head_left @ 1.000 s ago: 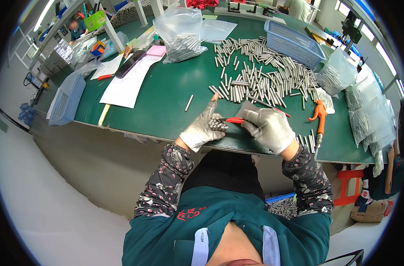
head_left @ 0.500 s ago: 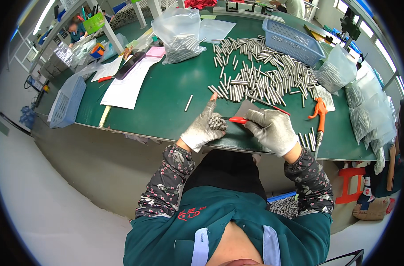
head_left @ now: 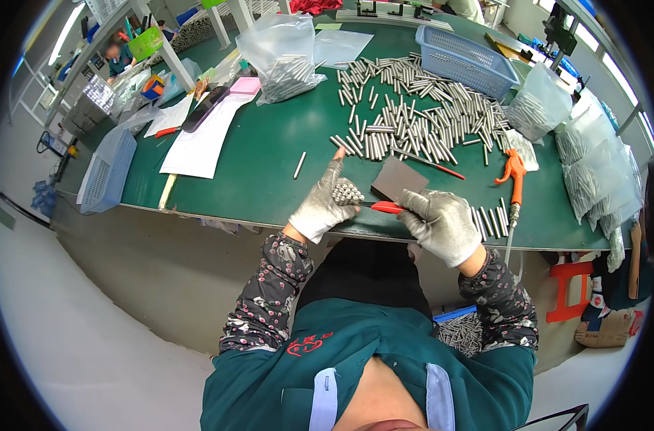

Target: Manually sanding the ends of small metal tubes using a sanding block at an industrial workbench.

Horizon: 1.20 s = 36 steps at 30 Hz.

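Note:
My left hand point(head_left: 323, 203), in a grey glove, grips a bundle of short metal rods point(head_left: 346, 192), ends facing up, with its index finger stretched toward the rod pile. My right hand point(head_left: 442, 224), also gloved, holds a red-handled tool point(head_left: 386, 207) whose tip points at the bundle. Both hands sit near the front edge of the green table point(head_left: 269, 172). A dark grey pad point(head_left: 399, 179) lies just behind them. A big loose pile of metal rods point(head_left: 413, 115) covers the table's middle.
An orange air gun point(head_left: 515, 171) lies to the right beside several rods. Clear bags of rods point(head_left: 284, 57) and a blue basket point(head_left: 465, 60) stand at the back; more bags point(head_left: 592, 179) lie right. White papers point(head_left: 201, 140) and another blue basket point(head_left: 104, 176) sit left.
The hands have stayed in almost the same place; the left hand's bundle of rods now shows its ends more plainly.

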Each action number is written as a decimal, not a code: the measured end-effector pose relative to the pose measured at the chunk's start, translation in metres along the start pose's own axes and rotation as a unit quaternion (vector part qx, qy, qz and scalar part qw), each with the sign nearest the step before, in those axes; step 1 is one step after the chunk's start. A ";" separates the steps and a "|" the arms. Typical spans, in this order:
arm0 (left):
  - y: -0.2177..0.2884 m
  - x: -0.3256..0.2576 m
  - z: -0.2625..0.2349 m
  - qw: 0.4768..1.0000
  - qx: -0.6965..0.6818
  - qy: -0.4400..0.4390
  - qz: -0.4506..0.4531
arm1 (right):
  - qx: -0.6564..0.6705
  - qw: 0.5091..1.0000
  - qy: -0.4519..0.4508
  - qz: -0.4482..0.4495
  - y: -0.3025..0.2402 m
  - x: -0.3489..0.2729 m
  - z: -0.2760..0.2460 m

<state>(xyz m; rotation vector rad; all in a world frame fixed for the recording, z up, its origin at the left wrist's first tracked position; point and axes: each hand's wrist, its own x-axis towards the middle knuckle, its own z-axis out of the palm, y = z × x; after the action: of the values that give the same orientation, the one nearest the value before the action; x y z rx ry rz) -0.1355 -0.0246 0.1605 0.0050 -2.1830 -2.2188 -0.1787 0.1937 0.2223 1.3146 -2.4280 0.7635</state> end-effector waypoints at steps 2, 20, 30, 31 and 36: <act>0.000 0.001 0.000 1.000 0.021 0.007 0.008 | -0.001 1.000 0.001 0.001 -0.002 0.000 0.002; -0.001 0.002 0.000 1.000 0.027 0.001 0.013 | -0.010 1.000 0.010 0.010 -0.003 -0.006 0.013; -0.012 0.008 -0.005 0.975 0.197 0.028 0.098 | -0.028 0.983 0.176 0.040 -0.005 -0.014 0.020; -0.014 0.007 -0.006 0.975 0.197 0.028 0.098 | -0.028 0.983 0.176 0.040 -0.005 -0.015 0.019; -0.014 0.006 -0.007 0.995 0.086 0.019 0.048 | -0.011 0.994 0.097 0.055 -0.002 -0.024 0.019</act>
<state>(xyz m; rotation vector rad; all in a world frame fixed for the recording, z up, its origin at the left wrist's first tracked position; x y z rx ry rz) -0.1418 -0.0316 0.1469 -0.0523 -2.2954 -1.9593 -0.1634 0.1987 0.1963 1.0523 -2.3617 0.8467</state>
